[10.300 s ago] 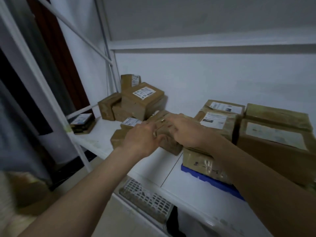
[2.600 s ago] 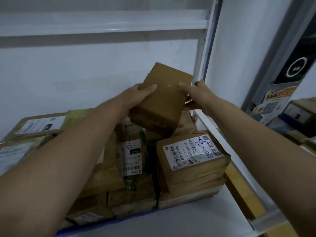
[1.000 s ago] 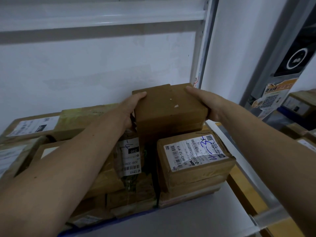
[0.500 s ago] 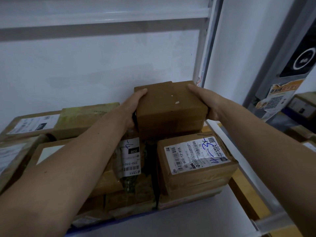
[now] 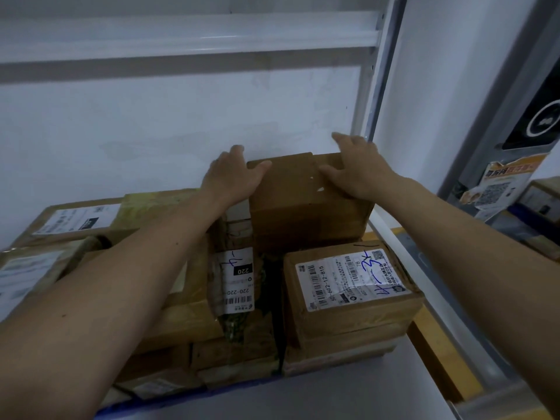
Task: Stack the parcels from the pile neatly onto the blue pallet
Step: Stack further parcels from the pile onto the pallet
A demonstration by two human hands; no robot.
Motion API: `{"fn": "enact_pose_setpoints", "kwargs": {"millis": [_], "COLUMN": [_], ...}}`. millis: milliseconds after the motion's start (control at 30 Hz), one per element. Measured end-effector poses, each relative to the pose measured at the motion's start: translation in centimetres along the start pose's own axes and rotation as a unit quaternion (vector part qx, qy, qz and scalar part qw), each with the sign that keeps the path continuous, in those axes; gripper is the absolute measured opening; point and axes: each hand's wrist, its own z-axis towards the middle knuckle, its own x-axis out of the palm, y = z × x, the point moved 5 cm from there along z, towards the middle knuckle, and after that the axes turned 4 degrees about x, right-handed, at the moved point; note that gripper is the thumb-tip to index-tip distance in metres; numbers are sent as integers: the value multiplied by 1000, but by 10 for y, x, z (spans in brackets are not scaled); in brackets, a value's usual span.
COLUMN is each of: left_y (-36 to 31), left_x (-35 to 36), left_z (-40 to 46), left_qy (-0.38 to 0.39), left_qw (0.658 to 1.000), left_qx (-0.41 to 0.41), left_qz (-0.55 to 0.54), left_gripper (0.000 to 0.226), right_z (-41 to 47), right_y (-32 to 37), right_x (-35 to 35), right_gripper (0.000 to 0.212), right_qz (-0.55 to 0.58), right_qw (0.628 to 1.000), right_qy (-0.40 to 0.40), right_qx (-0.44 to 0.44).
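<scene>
A plain brown parcel (image 5: 303,204) sits on top of the stack at the back right, close to the white wall. My left hand (image 5: 231,174) lies at its left edge, thumb over the top corner, fingers straight. My right hand (image 5: 356,169) rests flat on the parcel's top right part with fingers spread. Below and in front stands a labelled parcel (image 5: 348,289) with blue handwriting. Several other parcels (image 5: 178,313) fill the stack to the left. A strip of the blue pallet (image 5: 181,400) shows under the stack's front.
The stack stands on a white shelf (image 5: 348,395) with a metal upright (image 5: 381,68) at the right and a beam overhead. At the far right, beyond the shelf, are more parcels (image 5: 542,192) and an orange-and-white notice (image 5: 500,183).
Both hands have loosened from gripping the brown parcel's sides. They now lie higher, the right flat on its top and the left at its left edge. The parcel stays on the stack.
</scene>
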Motion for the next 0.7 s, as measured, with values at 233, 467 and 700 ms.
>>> {"fn": "enact_pose_setpoints", "kwargs": {"millis": [233,467,700], "left_y": [16,55,56], "left_x": [-30,-56,-51], "left_z": [-23,-55,-71], "left_qy": [-29,-26,11], "left_qw": [991,989,992], "left_qx": [22,-58,-35], "left_qz": [129,136,124], "left_gripper": [53,44,46], "right_z": [-11,-13,-20], "right_y": [69,121,114], "right_x": [13,34,36], "right_gripper": [56,50,53], "right_qz": [-136,-86,-61], "right_qw": [976,967,977], "right_qy": [35,98,127], "right_qx": [-165,-217,-158]}}
